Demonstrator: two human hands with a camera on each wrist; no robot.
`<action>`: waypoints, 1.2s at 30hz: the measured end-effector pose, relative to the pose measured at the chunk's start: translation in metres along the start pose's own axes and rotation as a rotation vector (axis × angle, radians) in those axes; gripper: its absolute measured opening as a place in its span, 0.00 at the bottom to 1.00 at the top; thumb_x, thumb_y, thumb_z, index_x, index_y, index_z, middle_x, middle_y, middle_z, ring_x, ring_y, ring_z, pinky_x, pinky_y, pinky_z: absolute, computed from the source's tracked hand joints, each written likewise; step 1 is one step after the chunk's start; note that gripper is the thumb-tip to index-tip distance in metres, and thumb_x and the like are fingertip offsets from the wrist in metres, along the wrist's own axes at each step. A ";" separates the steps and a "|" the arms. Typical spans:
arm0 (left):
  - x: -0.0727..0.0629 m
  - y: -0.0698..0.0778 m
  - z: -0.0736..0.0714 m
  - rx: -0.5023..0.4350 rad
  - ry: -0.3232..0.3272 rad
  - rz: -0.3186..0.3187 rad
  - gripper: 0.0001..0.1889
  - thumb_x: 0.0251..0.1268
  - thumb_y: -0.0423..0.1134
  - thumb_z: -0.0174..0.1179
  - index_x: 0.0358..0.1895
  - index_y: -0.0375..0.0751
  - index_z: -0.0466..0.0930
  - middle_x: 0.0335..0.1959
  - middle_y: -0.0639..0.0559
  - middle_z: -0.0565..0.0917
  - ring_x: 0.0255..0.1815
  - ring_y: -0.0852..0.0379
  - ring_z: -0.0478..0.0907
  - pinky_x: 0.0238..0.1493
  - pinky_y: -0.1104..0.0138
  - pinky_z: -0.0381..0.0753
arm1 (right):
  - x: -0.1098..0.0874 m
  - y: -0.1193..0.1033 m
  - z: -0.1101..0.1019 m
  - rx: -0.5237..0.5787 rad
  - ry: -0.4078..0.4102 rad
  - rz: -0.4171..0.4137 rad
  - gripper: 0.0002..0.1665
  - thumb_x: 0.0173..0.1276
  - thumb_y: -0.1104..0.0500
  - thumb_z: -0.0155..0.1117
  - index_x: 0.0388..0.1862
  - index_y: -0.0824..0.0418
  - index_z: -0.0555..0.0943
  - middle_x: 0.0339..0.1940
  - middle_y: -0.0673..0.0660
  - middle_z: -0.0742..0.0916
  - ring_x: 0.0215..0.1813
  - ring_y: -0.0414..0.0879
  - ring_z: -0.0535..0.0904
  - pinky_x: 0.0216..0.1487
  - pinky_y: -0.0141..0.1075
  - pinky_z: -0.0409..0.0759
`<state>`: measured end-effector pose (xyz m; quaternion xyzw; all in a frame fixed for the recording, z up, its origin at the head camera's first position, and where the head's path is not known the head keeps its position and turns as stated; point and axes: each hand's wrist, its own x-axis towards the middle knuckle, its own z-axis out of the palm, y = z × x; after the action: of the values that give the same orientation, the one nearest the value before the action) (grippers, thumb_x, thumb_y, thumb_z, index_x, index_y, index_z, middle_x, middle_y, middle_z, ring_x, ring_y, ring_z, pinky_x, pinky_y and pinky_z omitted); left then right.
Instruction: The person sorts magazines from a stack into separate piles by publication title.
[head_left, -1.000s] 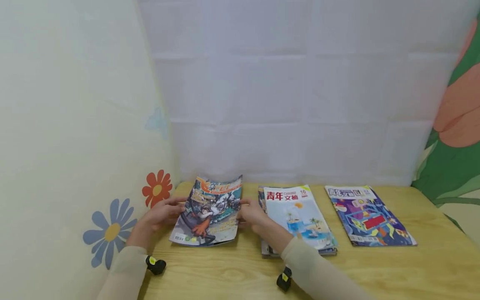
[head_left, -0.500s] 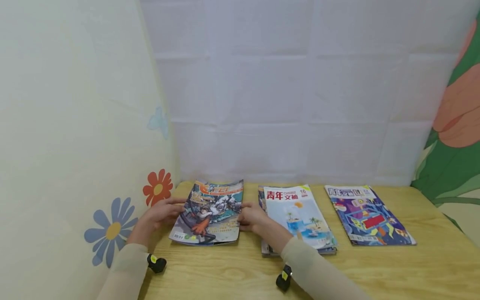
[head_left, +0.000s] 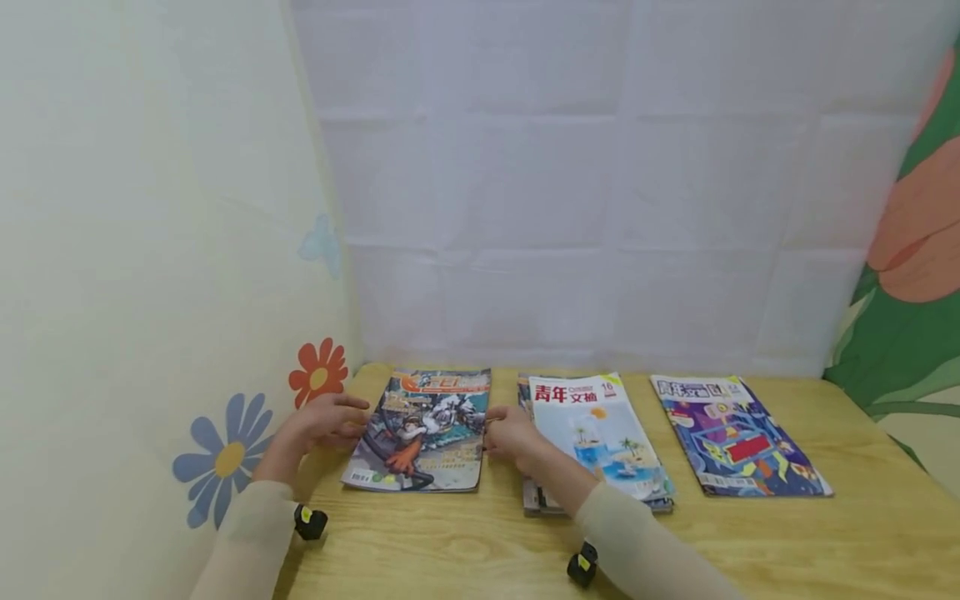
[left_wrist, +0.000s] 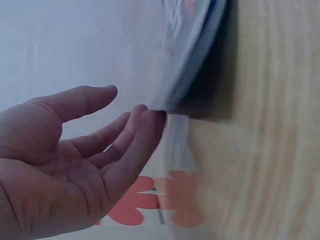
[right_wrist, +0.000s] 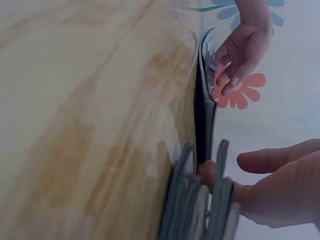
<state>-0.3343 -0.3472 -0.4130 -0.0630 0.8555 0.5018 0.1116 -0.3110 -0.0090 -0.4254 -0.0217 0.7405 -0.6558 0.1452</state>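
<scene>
On the left of the table lies a comic-style magazine point(head_left: 427, 433) with a dark, colourful cover and an orange title. My left hand point(head_left: 326, 422) is at its left edge; in the left wrist view the thumb stands apart, and the fingertips point(left_wrist: 155, 117) reach the magazine's edge. At the opposite edge is my right hand point(head_left: 513, 435), its thumb lifted clear in the right wrist view and its fingers partly hidden behind the pile. Beside the right forearm, a stack of magazines point(head_left: 622, 442) has a white cover with red lettering on top.
Farther right, a purple-covered magazine point(head_left: 742, 437) lies on the wooden table point(head_left: 450, 550). A wall with painted flowers point(head_left: 228, 458) stands close on the left. White cloth point(head_left: 525, 208) hangs behind the table.
The comic-style magazine has come down from a raised, bent pose to lie nearly flat on the table. Both hands have loosened from its edges.
</scene>
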 end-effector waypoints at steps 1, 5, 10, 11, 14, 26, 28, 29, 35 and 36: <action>-0.001 0.003 0.000 0.013 -0.006 0.006 0.28 0.74 0.38 0.60 0.69 0.24 0.67 0.53 0.33 0.81 0.41 0.46 0.85 0.44 0.56 0.87 | -0.003 -0.001 -0.002 -0.007 -0.012 -0.012 0.39 0.54 0.80 0.50 0.70 0.73 0.71 0.64 0.69 0.77 0.44 0.53 0.82 0.43 0.42 0.85; -0.009 0.016 0.000 0.045 -0.039 0.058 0.28 0.76 0.40 0.58 0.70 0.24 0.66 0.54 0.32 0.81 0.47 0.41 0.85 0.46 0.54 0.87 | -0.010 -0.004 -0.010 0.022 -0.059 -0.059 0.40 0.54 0.81 0.51 0.71 0.74 0.69 0.65 0.71 0.77 0.58 0.63 0.80 0.53 0.46 0.84; -0.016 0.033 0.003 0.046 -0.072 0.128 0.30 0.77 0.44 0.58 0.72 0.27 0.65 0.60 0.29 0.78 0.53 0.38 0.83 0.51 0.53 0.85 | -0.017 -0.008 -0.022 0.067 -0.087 -0.125 0.39 0.56 0.81 0.55 0.71 0.72 0.71 0.66 0.70 0.78 0.59 0.65 0.80 0.57 0.48 0.82; -0.017 0.037 0.004 0.043 -0.075 0.146 0.30 0.77 0.44 0.58 0.72 0.27 0.65 0.61 0.29 0.77 0.53 0.38 0.82 0.52 0.53 0.85 | -0.018 -0.008 -0.025 0.068 -0.092 -0.138 0.39 0.58 0.80 0.56 0.71 0.71 0.71 0.66 0.70 0.78 0.60 0.65 0.80 0.57 0.47 0.82; -0.023 0.048 0.007 0.032 -0.090 0.209 0.31 0.76 0.46 0.59 0.72 0.28 0.66 0.63 0.28 0.75 0.55 0.36 0.81 0.55 0.51 0.83 | -0.023 -0.009 -0.035 0.054 -0.111 -0.192 0.36 0.62 0.77 0.59 0.72 0.70 0.71 0.67 0.69 0.78 0.60 0.63 0.80 0.57 0.47 0.82; -0.045 0.081 0.040 0.075 -0.184 0.468 0.25 0.76 0.47 0.60 0.70 0.41 0.72 0.62 0.40 0.78 0.55 0.43 0.82 0.55 0.51 0.82 | -0.046 -0.003 -0.082 -0.262 -0.063 -0.396 0.30 0.73 0.63 0.66 0.73 0.60 0.73 0.69 0.60 0.78 0.60 0.56 0.80 0.56 0.47 0.82; -0.045 0.086 0.050 0.090 -0.202 0.505 0.24 0.75 0.47 0.61 0.68 0.43 0.74 0.60 0.42 0.79 0.54 0.42 0.82 0.53 0.53 0.84 | -0.049 -0.001 -0.093 -0.294 -0.031 -0.411 0.29 0.73 0.61 0.67 0.71 0.60 0.75 0.68 0.60 0.79 0.59 0.56 0.81 0.55 0.48 0.83; -0.044 0.088 0.055 0.103 -0.215 0.528 0.23 0.75 0.47 0.61 0.68 0.43 0.75 0.59 0.42 0.79 0.54 0.42 0.82 0.52 0.53 0.84 | -0.050 0.000 -0.098 -0.306 -0.015 -0.417 0.29 0.73 0.61 0.68 0.71 0.61 0.76 0.67 0.60 0.80 0.58 0.56 0.82 0.54 0.49 0.83; -0.043 0.092 0.081 0.217 -0.240 0.603 0.21 0.78 0.46 0.58 0.68 0.46 0.75 0.57 0.46 0.80 0.53 0.47 0.81 0.52 0.51 0.83 | -0.051 0.009 -0.129 -0.402 0.075 -0.430 0.29 0.69 0.55 0.72 0.67 0.63 0.79 0.64 0.61 0.82 0.55 0.55 0.83 0.49 0.45 0.85; -0.043 0.092 0.085 0.218 -0.249 0.604 0.21 0.78 0.45 0.58 0.68 0.46 0.75 0.57 0.47 0.80 0.53 0.47 0.81 0.53 0.50 0.83 | -0.051 0.012 -0.134 -0.421 0.085 -0.431 0.29 0.69 0.54 0.72 0.66 0.62 0.79 0.63 0.61 0.82 0.55 0.55 0.83 0.48 0.44 0.86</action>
<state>-0.3022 -0.2282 -0.3645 0.2670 0.8640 0.4215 0.0675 -0.2927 0.1336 -0.4140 -0.1804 0.8439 -0.5039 -0.0362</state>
